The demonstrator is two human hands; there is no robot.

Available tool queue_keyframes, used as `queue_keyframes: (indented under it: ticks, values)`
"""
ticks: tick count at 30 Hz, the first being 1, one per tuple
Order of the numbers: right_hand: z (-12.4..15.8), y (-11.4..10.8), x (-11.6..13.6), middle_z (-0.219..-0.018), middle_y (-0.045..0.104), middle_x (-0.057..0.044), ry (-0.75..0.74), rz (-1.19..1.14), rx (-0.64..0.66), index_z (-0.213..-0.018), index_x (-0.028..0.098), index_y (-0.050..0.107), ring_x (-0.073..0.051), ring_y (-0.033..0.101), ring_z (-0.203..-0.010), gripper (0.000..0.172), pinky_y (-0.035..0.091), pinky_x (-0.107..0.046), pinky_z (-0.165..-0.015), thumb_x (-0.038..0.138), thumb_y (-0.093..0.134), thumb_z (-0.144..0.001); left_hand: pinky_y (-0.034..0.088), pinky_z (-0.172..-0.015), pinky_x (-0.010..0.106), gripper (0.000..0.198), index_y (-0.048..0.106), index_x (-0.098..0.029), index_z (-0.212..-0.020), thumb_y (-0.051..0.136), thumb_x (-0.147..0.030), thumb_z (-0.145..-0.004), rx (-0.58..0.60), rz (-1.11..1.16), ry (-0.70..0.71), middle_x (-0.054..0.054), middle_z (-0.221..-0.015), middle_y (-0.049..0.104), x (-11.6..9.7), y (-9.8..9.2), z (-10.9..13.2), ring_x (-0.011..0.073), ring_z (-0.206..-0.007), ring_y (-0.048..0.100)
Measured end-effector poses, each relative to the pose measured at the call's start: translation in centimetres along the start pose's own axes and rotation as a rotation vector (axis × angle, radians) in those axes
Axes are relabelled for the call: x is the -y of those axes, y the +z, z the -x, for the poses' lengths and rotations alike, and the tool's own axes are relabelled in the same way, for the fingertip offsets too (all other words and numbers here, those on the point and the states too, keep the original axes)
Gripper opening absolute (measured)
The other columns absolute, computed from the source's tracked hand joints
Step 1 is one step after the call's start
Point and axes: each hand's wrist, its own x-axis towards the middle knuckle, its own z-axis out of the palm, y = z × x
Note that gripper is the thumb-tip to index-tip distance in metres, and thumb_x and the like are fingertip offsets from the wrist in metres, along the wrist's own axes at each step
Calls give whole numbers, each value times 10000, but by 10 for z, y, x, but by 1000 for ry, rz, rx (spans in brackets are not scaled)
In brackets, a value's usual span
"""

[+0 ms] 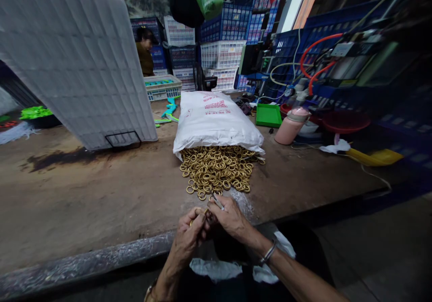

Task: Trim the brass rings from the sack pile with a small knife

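Note:
A white sack (216,119) lies on the brown worktable (84,198), and a heap of brass rings (216,169) spills out of its open end toward me. My left hand (189,233) and my right hand (228,217) meet at the table's front edge, just below the heap. The left hand's fingers are pinched on a brass ring (199,218). In my right hand, closed fingers grip a small metal tool (216,201) against that ring. A bracelet sits on my right wrist. A white plastic bag (216,268) hangs open under my hands.
A grey quilted panel (74,59) leans on the table at the left. A pink bottle (290,125), green tray (268,115), red bowl (344,121) and yellow scoop (374,158) stand right. Stacked crates (221,54) and a person (145,52) are behind.

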Motion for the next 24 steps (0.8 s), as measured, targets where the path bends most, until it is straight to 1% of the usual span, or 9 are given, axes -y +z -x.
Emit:
queue_keyframes:
  ticks: [3,8,10,12,15,17,19,21,24]
  values:
    - [1,0,-1,-508,443,55,-3,13,-22,-571,176,438,-75,397,-501,211,298,-187,-486,255,412,-765,223,-357,162,333,551,-153,-693,562,-486,-718,-8,-9,-6,-38,-519,485,0,1,1,44,-378,350]
    - [-4,1,-8,-483,465,41,50,-51,-38,-531,185,433,-85,436,-481,279,333,-200,-499,284,380,-786,232,-353,144,304,549,-167,-756,583,-465,-709,-19,80,-18,-30,-597,534,4,3,3,41,-404,387]
    - [-6,2,-14,-498,480,35,78,-80,-67,-534,185,442,-92,448,-495,263,339,-206,-508,285,392,-772,225,-343,142,307,542,-168,-747,594,-466,-698,-19,119,-29,-32,-595,537,5,3,2,39,-398,388]
    - [-8,3,-21,-521,499,33,117,-139,-61,-573,181,468,-91,445,-495,229,331,-204,-494,299,414,-762,223,-340,141,304,537,-167,-747,601,-461,-695,-8,156,-30,-31,-599,537,5,2,2,39,-401,390]
    - [-6,6,-25,-498,461,51,215,-284,83,-632,176,488,-65,349,-406,271,253,-189,-400,384,409,-788,230,-350,142,276,539,-158,-747,592,-428,-722,19,191,-12,-25,-617,531,5,0,1,36,-414,386]
    - [-3,7,-23,-473,405,69,269,-406,214,-657,176,480,-46,249,-356,317,174,-184,-351,445,395,-801,233,-356,143,258,545,-151,-741,572,-407,-748,26,199,5,-26,-608,519,5,-2,-1,30,-410,365]
    - [0,8,-18,-488,392,78,298,-526,313,-683,178,469,-32,194,-342,313,126,-180,-334,467,416,-792,238,-360,142,248,550,-146,-737,561,-393,-762,18,201,15,-30,-596,508,6,-3,-3,26,-407,352]
    - [1,8,-13,-531,419,76,314,-617,346,-706,181,453,-21,191,-342,275,117,-170,-333,446,450,-778,241,-360,139,241,555,-146,-747,564,-386,-762,3,196,12,-28,-606,512,7,-5,-6,27,-413,360]
    - [-3,6,-10,-569,449,73,327,-679,329,-738,186,442,-14,202,-344,200,127,-161,-341,383,475,-756,243,-351,139,252,559,-145,-748,577,-397,-748,-7,185,15,-24,-622,518,8,-7,-8,29,-420,376]
